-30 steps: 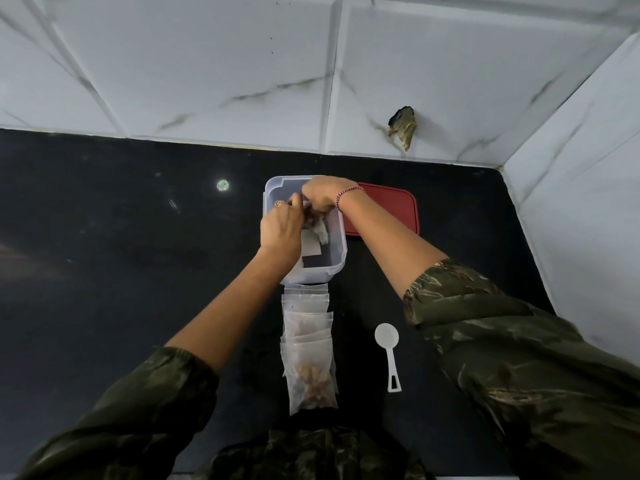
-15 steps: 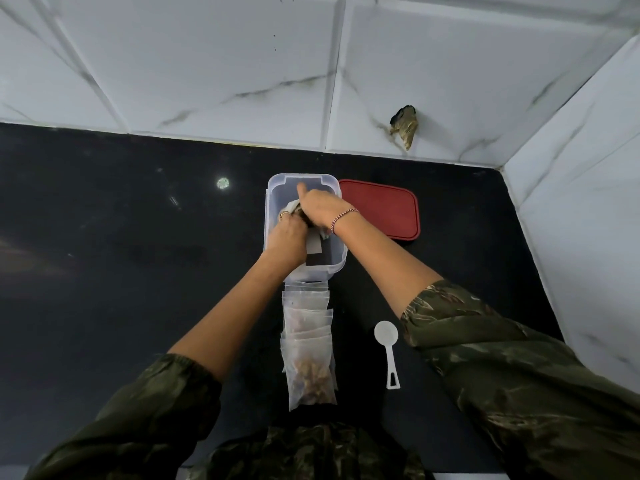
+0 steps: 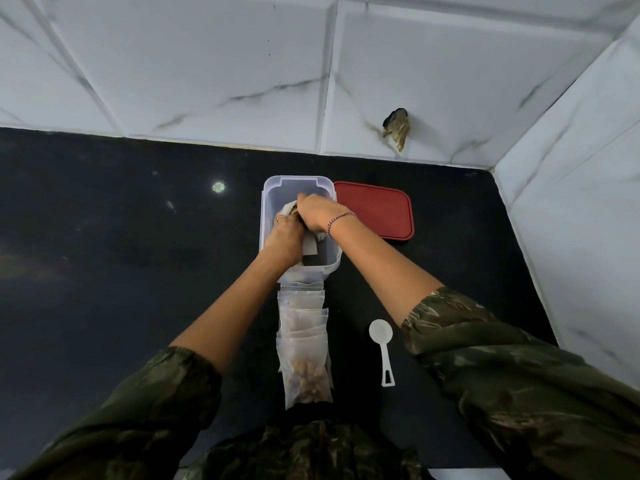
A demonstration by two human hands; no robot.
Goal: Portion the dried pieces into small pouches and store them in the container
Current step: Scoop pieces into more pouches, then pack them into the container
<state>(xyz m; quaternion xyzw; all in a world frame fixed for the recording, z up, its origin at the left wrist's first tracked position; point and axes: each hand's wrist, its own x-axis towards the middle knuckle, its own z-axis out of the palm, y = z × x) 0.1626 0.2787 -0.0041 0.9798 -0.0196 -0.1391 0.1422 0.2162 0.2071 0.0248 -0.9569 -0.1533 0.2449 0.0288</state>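
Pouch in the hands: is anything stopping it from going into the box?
Nothing visible does. The container is open, its red lid lies to its right on the counter, and the left hand and right hand hold the pouch inside its rim.

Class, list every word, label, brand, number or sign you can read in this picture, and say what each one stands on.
None can be read.
The clear container, red lid, white scoop and row of pouches show no print.
The pouch gripped by the left hand and right hand shows none either; the pale flap under the hands looks blank.
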